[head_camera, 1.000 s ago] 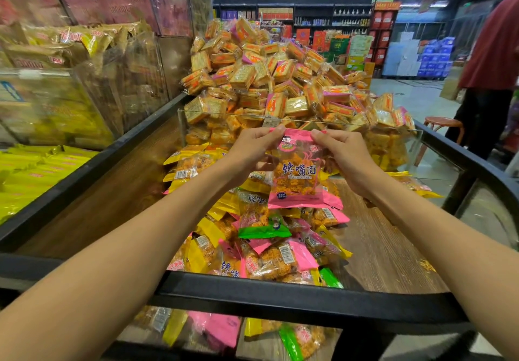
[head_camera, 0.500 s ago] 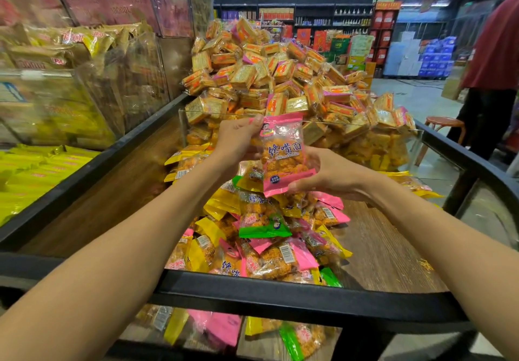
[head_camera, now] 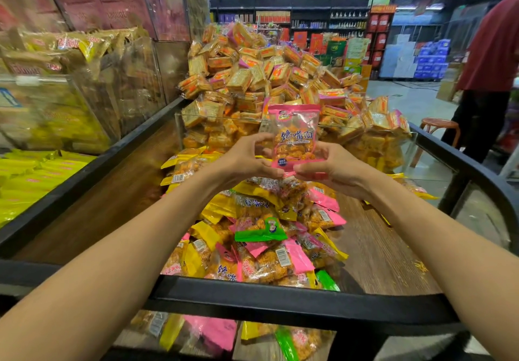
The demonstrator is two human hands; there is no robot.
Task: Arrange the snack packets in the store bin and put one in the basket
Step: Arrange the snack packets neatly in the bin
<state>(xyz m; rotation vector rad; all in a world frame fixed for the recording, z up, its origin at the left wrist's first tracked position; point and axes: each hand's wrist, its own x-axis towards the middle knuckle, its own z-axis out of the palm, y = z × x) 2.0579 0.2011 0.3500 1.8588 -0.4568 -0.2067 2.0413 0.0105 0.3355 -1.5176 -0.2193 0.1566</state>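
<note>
Head view: at frame center both hands pinch a pink packet (head_camera: pixel 294 138) upright by its lower edge, left hand (head_camera: pixel 247 161) on its left side, right hand (head_camera: pixel 334 168) on its right, above the packet pile (head_camera: pixel 261 234) in the bin (head_camera: pixel 252 296).

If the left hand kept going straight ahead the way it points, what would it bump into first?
Probably the left hand would first meet the pink packet it already holds, then the clear divider fronting the orange snack heap; depth is unclear.
</note>
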